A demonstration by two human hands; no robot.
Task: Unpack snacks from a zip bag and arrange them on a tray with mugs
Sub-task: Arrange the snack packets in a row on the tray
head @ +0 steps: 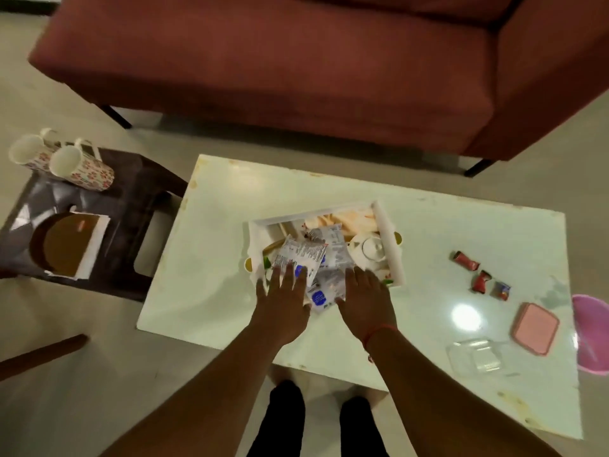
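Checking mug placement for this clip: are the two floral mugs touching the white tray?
Apart. The head view shows both floral mugs on the dark stool, left of the table, while the tray sits on the white table, floor between them.

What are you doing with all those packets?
A person is sorting snack packets on a white tray in the middle of a white table. Both hands are flat and open: the left hand and the right hand press on the packets at the tray's near edge. Two flowery mugs sit on a dark stool to the left, not on the tray yet. A few small sweets lie loose on the table to the right.
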